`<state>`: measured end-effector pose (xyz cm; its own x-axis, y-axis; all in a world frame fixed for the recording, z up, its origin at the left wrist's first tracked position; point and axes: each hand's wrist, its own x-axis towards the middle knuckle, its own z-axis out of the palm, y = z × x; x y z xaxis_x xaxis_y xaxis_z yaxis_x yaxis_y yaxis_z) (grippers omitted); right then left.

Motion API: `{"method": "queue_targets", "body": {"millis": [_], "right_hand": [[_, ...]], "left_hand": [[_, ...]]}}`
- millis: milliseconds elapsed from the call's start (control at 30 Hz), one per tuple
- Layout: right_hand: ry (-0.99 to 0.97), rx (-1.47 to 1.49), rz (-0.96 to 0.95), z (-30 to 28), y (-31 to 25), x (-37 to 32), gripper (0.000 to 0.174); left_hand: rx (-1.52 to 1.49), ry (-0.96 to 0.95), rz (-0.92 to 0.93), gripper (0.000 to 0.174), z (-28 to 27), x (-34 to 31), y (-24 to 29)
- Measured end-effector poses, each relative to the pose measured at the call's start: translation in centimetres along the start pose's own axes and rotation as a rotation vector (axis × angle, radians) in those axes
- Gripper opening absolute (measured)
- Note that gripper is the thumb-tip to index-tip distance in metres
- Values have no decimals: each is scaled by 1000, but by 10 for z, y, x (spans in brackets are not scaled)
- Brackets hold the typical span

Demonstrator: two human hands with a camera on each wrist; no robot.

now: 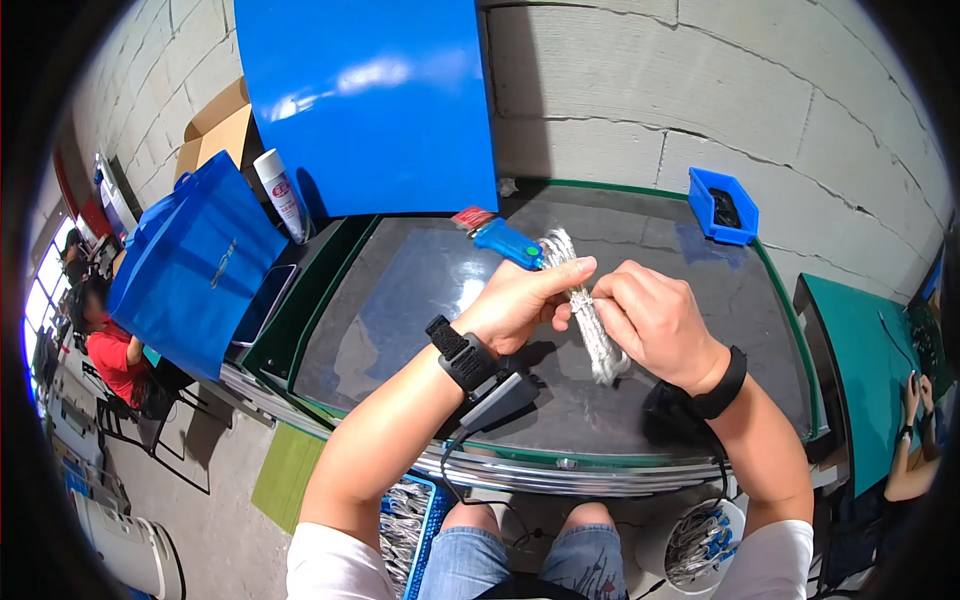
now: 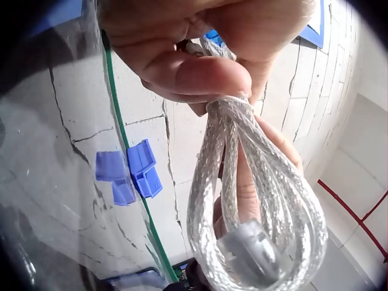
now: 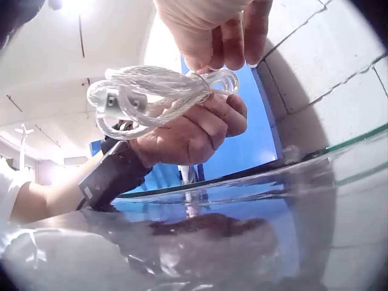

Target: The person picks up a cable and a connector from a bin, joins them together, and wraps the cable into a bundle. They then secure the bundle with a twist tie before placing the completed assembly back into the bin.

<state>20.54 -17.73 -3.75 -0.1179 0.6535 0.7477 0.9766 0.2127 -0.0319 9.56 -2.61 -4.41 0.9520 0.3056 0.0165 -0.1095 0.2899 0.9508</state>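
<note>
The cable bundle (image 1: 590, 320) is clear glossy plastic over silvery braid; the tabletop (image 1: 420, 330) is shiny, reflective.

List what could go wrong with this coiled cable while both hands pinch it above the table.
1. The left hand and right hand pinch the coiled cable only at its middle. The loops hang free, so a slipped pinch could let them spring apart.
2. The blue connector juts out past the left hand, unsupported above the table. It might snag, or knock the hard top if the bundle drops.
</note>
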Motion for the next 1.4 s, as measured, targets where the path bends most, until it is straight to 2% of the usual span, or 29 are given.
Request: {"method": "queue_targets", "body": {"millis": [33,100,167,267,333,367,433,467,533,633,700,767,900,1067,1167,1233,1267,1333,1400], "right_hand": [[0,-3,2,0,1,-1,10],[19,-10,138,4,6,-2,10],[18,-6,176,7,10,-5,10],[23,-144,218,9,8,-6,12],[24,-142,332,9,5,-5,11],[24,-144,332,8,6,-5,11],[-54,216,576,5,13,-7,12],[-53,216,574,3,16,-8,12],[-178,894,928,-1,22,-9,15],[-214,939,897,6,18,-10,15],[-171,890,858,8,14,-7,14],[-43,495,530,6,10,-4,12],[23,484,389,6,3,-2,13],[53,116,101,5,5,0,11],[65,88,91,3,2,0,8],[42,86,143,2,0,-1,6],[18,87,191,2,-1,-1,6],[17,109,257,5,1,-3,7],[13,131,322,7,4,-5,9]], "left_hand": [[0,-4,-1,23,2,-1,0],[-16,70,197,25,5,-2,0],[6,39,180,31,2,-1,-2],[112,-26,364,32,6,0,-3],[94,-47,360,34,4,-1,-1],[76,-68,356,35,4,-1,-1],[38,-96,345,36,3,0,-3],[1,-123,334,37,3,1,-4],[17,-124,320,38,3,1,-3],[114,-103,325,36,0,4,-5],[62,-23,211,33,-1,4,-6],[79,-2,128,23,-2,5,-4],[-28,-4,85,21,-5,5,-1],[-77,-50,22,21,-10,7,-3],[-70,-112,0,22,-7,5,-3],[-55,-38,131,25,-2,3,-5],[-55,-41,130,25,-2,3,-4],[169,-65,335,30,-2,2,-3],[111,-122,319,26,-2,5,-4]]}}
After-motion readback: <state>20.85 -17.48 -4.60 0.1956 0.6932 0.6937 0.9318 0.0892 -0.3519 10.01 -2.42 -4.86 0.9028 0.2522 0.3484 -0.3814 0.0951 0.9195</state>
